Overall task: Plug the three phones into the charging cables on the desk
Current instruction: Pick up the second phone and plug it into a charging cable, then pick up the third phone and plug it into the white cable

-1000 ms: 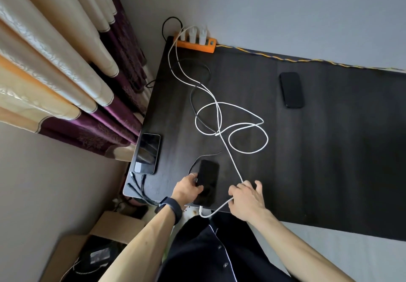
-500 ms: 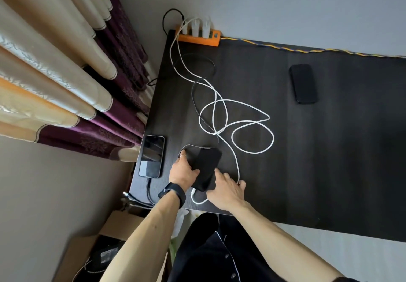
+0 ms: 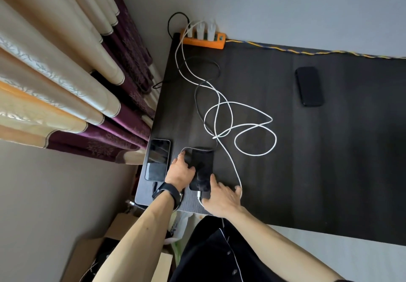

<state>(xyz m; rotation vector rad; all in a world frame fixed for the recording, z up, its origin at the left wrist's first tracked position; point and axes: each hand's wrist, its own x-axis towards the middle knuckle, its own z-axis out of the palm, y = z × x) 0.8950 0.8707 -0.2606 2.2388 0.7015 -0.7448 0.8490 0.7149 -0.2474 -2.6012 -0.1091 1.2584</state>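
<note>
A person's left hand (image 3: 182, 169) and right hand (image 3: 222, 198) settle a dark slab-shaped phone (image 3: 201, 169) flat near the front edge of the dark wood-grain bench (image 3: 329, 161), a white plug (image 3: 199, 195) seated at its near end. The left fingers rest spread along the phone's left edge and the right fingers lie open across its lower corner; neither hand grips anything. A glossy silver-rimmed phone (image 3: 158, 160) lies just beside it at the left edge, and a third matte black phone (image 3: 309, 86) lies well apart, uncabled.

The risk appears to lie in the tangled white braided cable (image 3: 241, 126): its loops cross each other and a thin black cable (image 3: 197, 104), so a tug toward the far phone could drag the near one off the edge or pull the plug loose.

Whether the plug is fully home cannot be told. The silver-rimmed phone's port is too dark to make out. At the orange power strip (image 3: 204, 41), which charger feeds which cable is unclear.
</note>
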